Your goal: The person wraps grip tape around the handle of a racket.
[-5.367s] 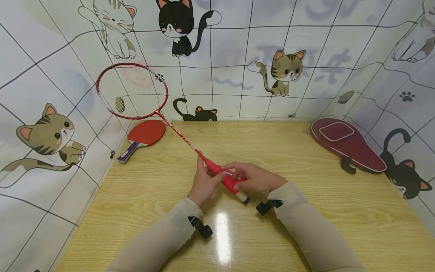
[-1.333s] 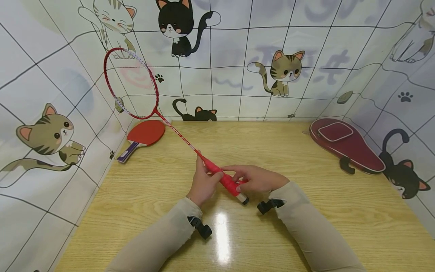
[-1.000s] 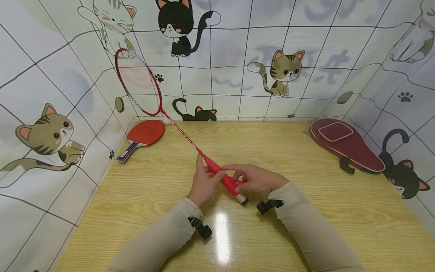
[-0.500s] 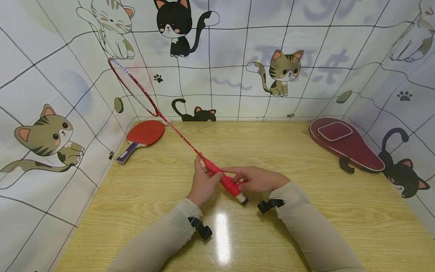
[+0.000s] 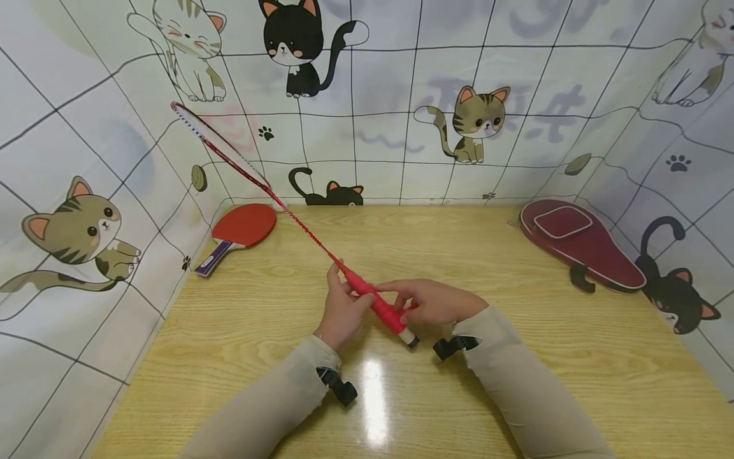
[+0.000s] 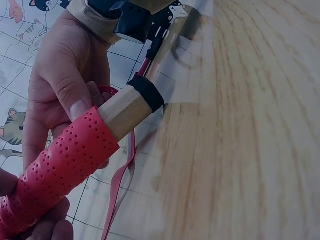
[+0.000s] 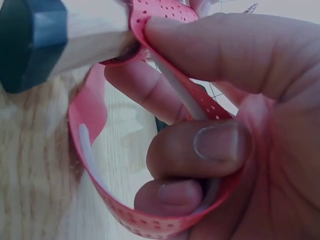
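Observation:
A red badminton racket [image 5: 304, 226] slants across the head view, its strung head [image 5: 220, 146] raised at the far left and almost edge-on. My left hand [image 5: 344, 315] grips the handle from the left, thumb on top of the red wrap. Perforated red grip tape [image 6: 70, 155] covers most of the handle. Bare wood [image 6: 127, 112] and a black butt cap [image 6: 149, 94] show at the end. My right hand [image 5: 436, 299] pinches the tape close to the wood. A loose loop of tape [image 7: 145, 222] runs through its curled fingers, with a whitish strip along its inside.
A red table tennis bat [image 5: 245, 224] with a purple handle lies at the table's back left. A dark red paddle case [image 5: 579, 242] is at the back right. Cat-printed sheeting [image 5: 390, 140] walls the wooden table [image 5: 516, 370] at the back and sides.
The racket has turned about its shaft, its head going from broad face to nearly edge-on. A white strip seen earlier along the handle no longer shows there. Both hands stay almost in place.

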The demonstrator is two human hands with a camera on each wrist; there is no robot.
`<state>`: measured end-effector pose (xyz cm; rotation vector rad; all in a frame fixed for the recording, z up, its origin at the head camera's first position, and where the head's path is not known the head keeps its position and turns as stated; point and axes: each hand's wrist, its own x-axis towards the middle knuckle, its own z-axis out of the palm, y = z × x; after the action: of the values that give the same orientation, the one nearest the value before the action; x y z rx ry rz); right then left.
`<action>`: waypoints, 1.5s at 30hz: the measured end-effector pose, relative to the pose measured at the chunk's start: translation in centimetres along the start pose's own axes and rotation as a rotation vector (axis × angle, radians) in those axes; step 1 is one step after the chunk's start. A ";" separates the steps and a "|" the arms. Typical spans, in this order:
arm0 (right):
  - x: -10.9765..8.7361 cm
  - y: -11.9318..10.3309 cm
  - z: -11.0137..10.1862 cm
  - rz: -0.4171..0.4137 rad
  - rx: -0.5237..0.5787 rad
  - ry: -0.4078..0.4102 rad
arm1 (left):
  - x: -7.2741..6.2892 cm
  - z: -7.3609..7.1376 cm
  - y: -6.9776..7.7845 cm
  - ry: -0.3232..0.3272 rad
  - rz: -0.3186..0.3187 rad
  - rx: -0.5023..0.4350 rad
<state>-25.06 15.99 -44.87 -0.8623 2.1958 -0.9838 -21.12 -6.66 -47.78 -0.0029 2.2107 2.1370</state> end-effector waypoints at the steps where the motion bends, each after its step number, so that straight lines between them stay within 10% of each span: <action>1: 0.0 0.0 0.0 0.003 -0.001 0.000 | 0.0 0.0 0.0 -0.004 -0.002 -0.005; 45: -1.3 1.3 0.1 -0.035 0.057 0.015 | 0.4 -0.1 -0.2 -0.006 0.003 -0.038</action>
<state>-24.61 17.56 -45.62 -0.8728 2.1607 -1.0682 -21.49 -6.74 -48.01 0.0044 2.1674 2.1774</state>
